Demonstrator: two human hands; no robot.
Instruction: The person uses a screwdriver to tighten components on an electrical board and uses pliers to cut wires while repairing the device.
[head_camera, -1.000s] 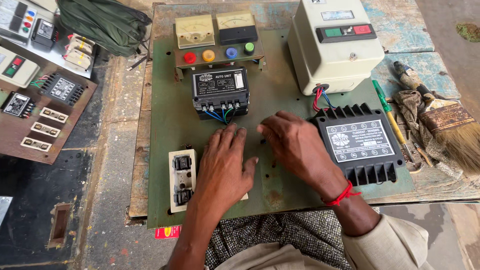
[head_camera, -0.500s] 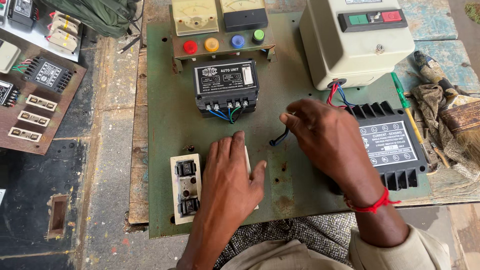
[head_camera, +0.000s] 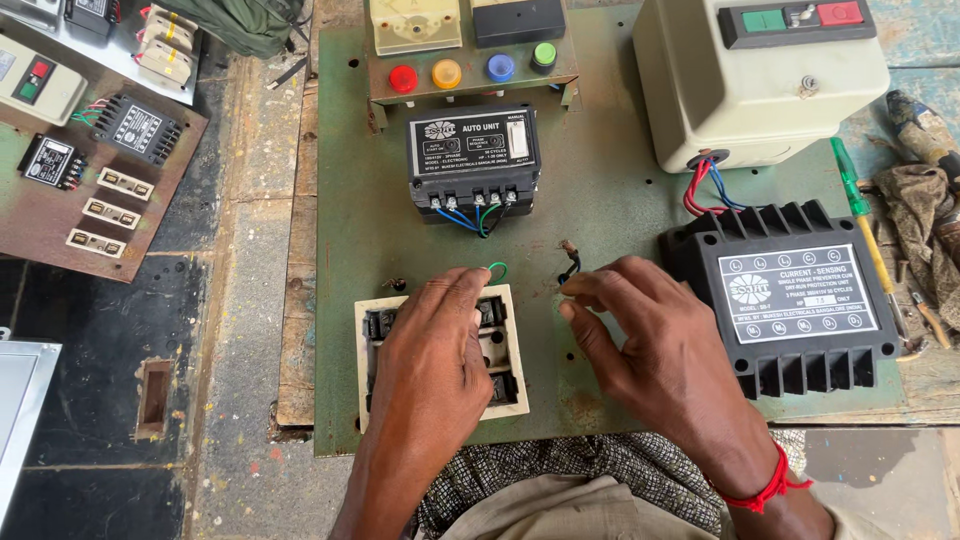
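The left hand (head_camera: 435, 345) lies palm-down over a cream switch block (head_camera: 505, 350) mounted on the green panel (head_camera: 600, 210), covering most of the block's middle; only its left edge, right column and lower corner show, so the state of the covered terminals cannot be read. The fingers are loosely curled, and a short green wire loop (head_camera: 497, 268) shows just beyond the fingertips; whether the hand actually grips it cannot be told. The right hand (head_camera: 655, 345) rests just beside the block's right side, fingers bent and thumb drawn toward the forefinger near a dark wire stub (head_camera: 570, 262) rising from the panel; contact with the stub is not clear. A red thread band (head_camera: 765, 487) circles the right wrist. Above the hands sits a black control unit (head_camera: 472, 155) with blue, green and black leads at its lower terminals. The indicator bracket (head_camera: 470, 70) with red, amber, blue and green lamps is cut off at the top edge, as are the two meters on it. The cream starter enclosure (head_camera: 760, 85) is shut, its contents unseen; red and blue wires (head_camera: 705, 185) leave its underside. A black finned relay (head_camera: 795, 300) lies to the right, its near corner hidden behind the right hand. A green-handled screwdriver (head_camera: 850, 190) lies beyond it.
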